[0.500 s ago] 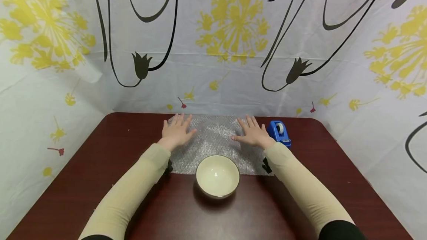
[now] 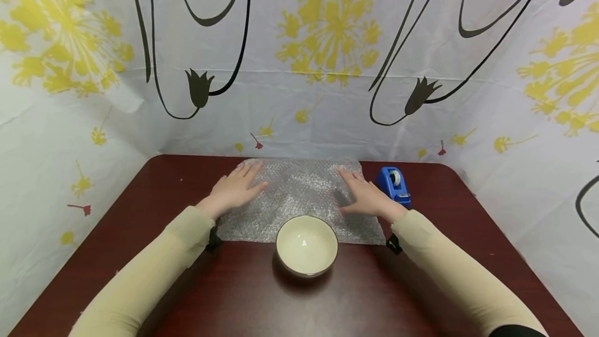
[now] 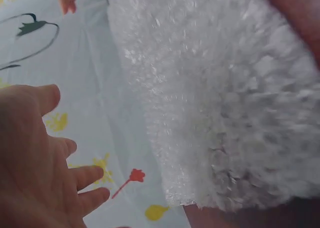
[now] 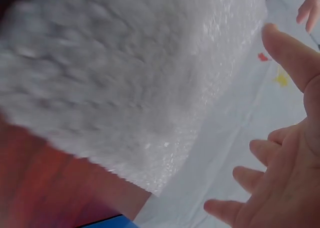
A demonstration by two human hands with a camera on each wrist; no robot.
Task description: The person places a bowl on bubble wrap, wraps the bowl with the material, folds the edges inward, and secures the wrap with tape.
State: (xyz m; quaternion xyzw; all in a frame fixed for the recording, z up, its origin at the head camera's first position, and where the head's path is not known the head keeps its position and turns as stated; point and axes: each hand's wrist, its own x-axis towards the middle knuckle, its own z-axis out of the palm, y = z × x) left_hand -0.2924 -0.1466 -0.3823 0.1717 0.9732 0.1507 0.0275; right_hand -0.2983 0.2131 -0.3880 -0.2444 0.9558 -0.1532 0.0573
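- The left hand [image 2: 232, 190] and right hand [image 2: 369, 197] have drawn wider apart, baring more of the bubble wrap [image 2: 299, 186].
- Both grips are empty, fingers apart, so neither holds the wrap, which lies on the tabletop [image 2: 178, 183] at 12 o'clock from the cream bowl [image 2: 306, 246].
- Blue tape dispenser [image 2: 394, 186]: the right hand's 2 o'clock.
- No readable writing or brand.

Both arms [image 2: 154, 259] fwd, L hand [image 2: 232, 190] & R hand [image 2: 368, 197] apart, fingers [image 3: 89, 177] extended, thumbs [image 4: 290, 52] out
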